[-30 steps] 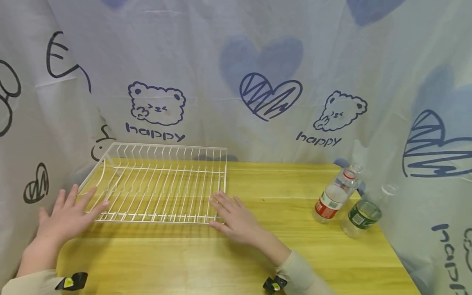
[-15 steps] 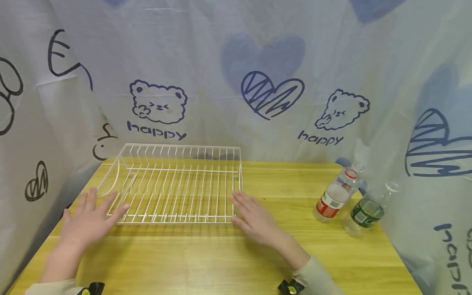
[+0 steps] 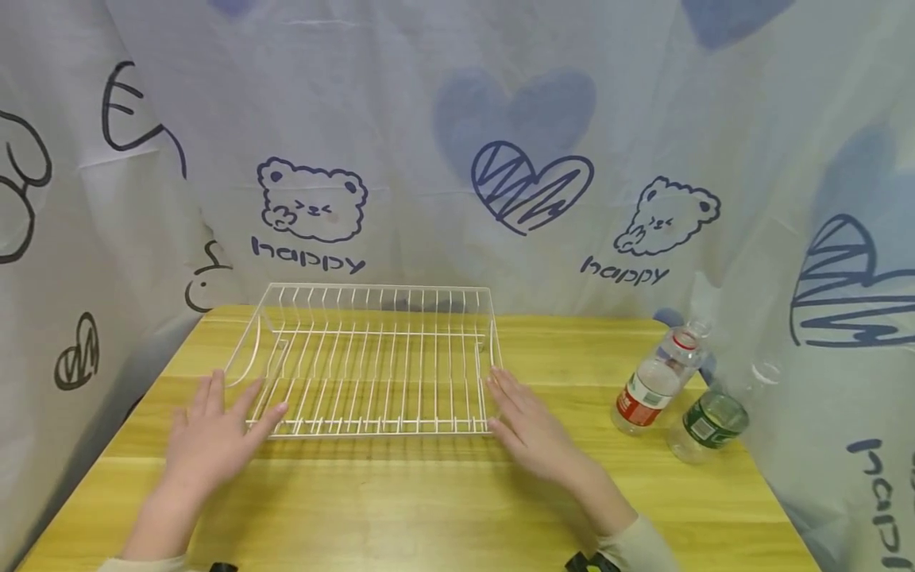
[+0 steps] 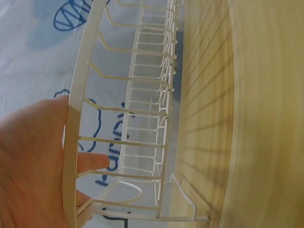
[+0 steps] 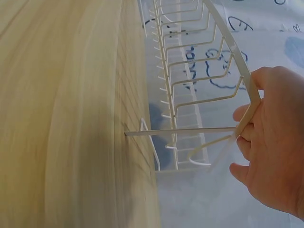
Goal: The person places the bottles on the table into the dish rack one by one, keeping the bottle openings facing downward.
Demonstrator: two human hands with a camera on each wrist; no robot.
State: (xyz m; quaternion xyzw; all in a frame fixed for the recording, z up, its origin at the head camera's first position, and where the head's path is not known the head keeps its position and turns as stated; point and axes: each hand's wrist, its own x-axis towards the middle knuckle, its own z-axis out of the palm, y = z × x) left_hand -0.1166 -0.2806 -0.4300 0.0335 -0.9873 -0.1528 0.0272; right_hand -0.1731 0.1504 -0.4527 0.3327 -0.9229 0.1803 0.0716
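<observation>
The rack (image 3: 379, 373) had slid to the right on the table (image 3: 372, 508), and both hands had gone along with it, so the shifting seemed to be going well. It lay between the hands: the left hand (image 3: 214, 437) touched its near left corner, the right hand (image 3: 532, 429) its near right one. Both had fingers spread, gripping nothing. The bottles (image 3: 646, 393) were to the rack's right, apart from it.

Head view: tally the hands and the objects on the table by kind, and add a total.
Wire rack: 1
Bottles: 2 (red-labelled bottle, green-labelled bottle)
Hands: 2 (left hand, right hand)
Total: 5
</observation>
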